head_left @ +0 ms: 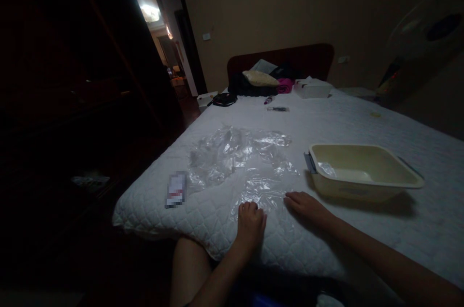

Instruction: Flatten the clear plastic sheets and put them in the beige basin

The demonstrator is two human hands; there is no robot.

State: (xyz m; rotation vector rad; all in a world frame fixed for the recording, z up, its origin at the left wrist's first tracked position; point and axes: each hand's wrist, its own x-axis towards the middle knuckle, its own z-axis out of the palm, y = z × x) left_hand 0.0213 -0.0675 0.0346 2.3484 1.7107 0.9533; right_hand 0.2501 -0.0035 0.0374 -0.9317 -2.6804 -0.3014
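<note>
Clear plastic bags (pixel 232 147) lie crumpled across the white quilted bed cover. At the near end of the spread, my left hand (pixel 251 222) has its fingers curled down onto a flatter clear plastic bag (pixel 261 186). My right hand (pixel 304 205) rests at the right edge of the same bag, its fingers stretched out and low on the cover. Just beyond my right hand stands a cream plastic bin (pixel 366 191) with grey side clips. A small clear wrapper (pixel 327 169) is inside it.
A phone-like object (pixel 176 190), blurred out, lies near the bed's left edge. Farther back are a slim packet (pixel 278 109), a black bag (pixel 224 99), a white box (pixel 312 88) and piled clothes with a pillow (pixel 260 78). A fan (pixel 427 31) stands at right.
</note>
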